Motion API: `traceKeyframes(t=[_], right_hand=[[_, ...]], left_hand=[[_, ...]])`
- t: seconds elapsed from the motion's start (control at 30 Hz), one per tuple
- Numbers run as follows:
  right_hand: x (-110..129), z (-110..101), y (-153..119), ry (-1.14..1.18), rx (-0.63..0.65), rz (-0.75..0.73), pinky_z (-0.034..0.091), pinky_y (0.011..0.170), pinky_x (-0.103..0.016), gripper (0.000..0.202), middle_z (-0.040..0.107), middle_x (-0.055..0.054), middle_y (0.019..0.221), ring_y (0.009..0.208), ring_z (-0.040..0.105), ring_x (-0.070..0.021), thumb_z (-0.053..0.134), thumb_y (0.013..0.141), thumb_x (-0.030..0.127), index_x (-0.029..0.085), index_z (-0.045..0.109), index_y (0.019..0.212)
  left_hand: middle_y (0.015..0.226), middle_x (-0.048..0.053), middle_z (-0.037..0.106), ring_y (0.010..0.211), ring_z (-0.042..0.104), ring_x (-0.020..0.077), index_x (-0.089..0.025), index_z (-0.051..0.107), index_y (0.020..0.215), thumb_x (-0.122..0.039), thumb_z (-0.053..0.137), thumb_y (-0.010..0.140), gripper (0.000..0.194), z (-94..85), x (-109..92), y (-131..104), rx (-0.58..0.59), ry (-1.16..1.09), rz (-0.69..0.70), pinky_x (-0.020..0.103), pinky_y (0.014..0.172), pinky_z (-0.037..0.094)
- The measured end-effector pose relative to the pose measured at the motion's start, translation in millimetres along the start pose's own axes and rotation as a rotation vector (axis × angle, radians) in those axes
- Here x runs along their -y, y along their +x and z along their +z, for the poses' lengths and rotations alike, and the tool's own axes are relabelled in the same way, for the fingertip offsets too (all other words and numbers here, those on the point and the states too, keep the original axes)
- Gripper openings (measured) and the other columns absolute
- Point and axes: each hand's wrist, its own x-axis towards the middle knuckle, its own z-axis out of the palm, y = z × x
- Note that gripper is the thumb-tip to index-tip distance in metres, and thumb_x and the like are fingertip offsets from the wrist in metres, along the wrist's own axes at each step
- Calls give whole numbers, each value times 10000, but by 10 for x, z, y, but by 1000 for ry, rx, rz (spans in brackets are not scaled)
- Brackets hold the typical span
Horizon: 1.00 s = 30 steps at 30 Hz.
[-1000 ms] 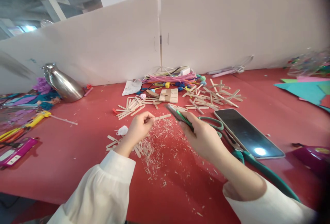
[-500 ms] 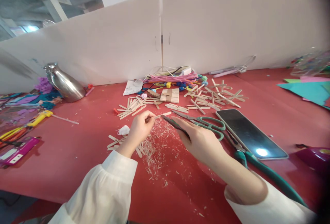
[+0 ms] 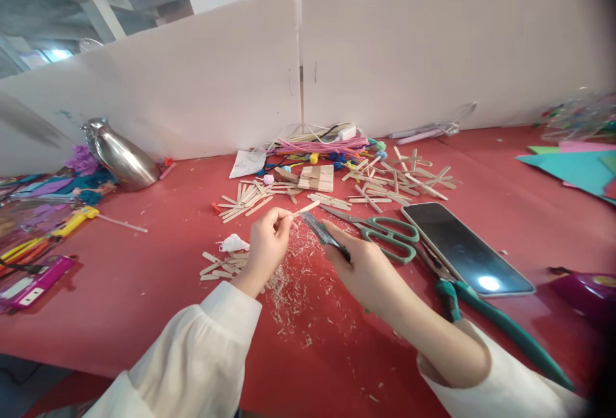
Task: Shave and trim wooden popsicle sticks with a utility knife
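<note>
Between the thumb and fingers of my left hand [image 3: 270, 238] is a thin wooden stick [image 3: 308, 208], its free end pointing up and right. My right hand [image 3: 363, 264] is closed around a utility knife [image 3: 332, 238]; the metal blade points up and left, just below the stick, with a small gap visible. Pale wood shavings [image 3: 289, 289] lie on the red table under both hands. Green-handled scissors [image 3: 389, 236] rest beyond my right hand, and green-handled pliers [image 3: 481, 305] lie beside my right forearm.
Loose wooden sticks [image 3: 248, 198] and a bundled stack [image 3: 316, 178] lie ahead. A phone [image 3: 466, 248] is at the right. A metal jug [image 3: 122, 156], a yellow glue gun [image 3: 74, 220] and a magenta power strip [image 3: 41, 282] stand or lie left. White panels [image 3: 216, 71] border the back.
The stick now tilts more upward. My right hand has turned and shifted slightly down, showing the flat of the blade. My left hand has moved slightly right.
</note>
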Motion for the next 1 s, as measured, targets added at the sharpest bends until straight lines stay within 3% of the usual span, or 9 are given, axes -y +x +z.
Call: traceKeyframes(t=[0.13,0.2,0.33,0.43,0.7,0.87,1.0], right_hand=[[1,-5,32,316,98,82,340,363,-231,345,543,17,623,390,418,-97,392,789,312,189,579,1051],[0,-6,39,364,97,104,329,353,-225,336,524,29,609,384,400,-90,404,783,319,191,578,1041],[-9,-10,29,232,13,42,345,408,-237,424,521,34,582,420,380,-100,413,781,300,189,529,1173],[-15,-12,26,160,-5,24,389,491,-269,471,593,-4,684,474,436,-120,400,788,295,178,489,1236],[-28,-13,52,93,-39,24,451,617,-331,499,660,-72,838,645,575,-190,396,794,318,159,474,1261],[-10,0,34,163,-6,56,404,447,-264,485,619,-27,699,478,494,-133,402,780,304,162,486,1236],[39,14,16,315,51,105,332,340,-225,339,517,29,591,367,399,-89,409,770,312,183,564,1042]], left_hand=[[628,-4,587,510,485,102,-168,547,721,-267,461,826,168,10,-5,0,-4,0,-2,202,499,362],[639,0,590,512,485,101,-167,544,737,-286,457,830,175,16,7,4,-2,-27,-7,205,503,369],[667,13,604,511,489,100,-160,544,764,-307,460,829,181,26,41,13,4,-83,-30,207,499,379],[665,15,605,521,500,105,-158,551,775,-306,469,826,178,28,53,14,6,-102,-37,208,500,386],[658,7,601,561,529,110,-159,573,775,-300,487,825,173,14,15,-12,18,-118,-38,209,540,399],[680,4,615,583,543,118,-171,570,781,-273,477,829,147,26,7,-18,-18,-45,12,216,561,408],[695,10,632,614,568,128,-178,572,794,-254,468,832,135,41,1,-20,-36,16,30,223,587,418]])
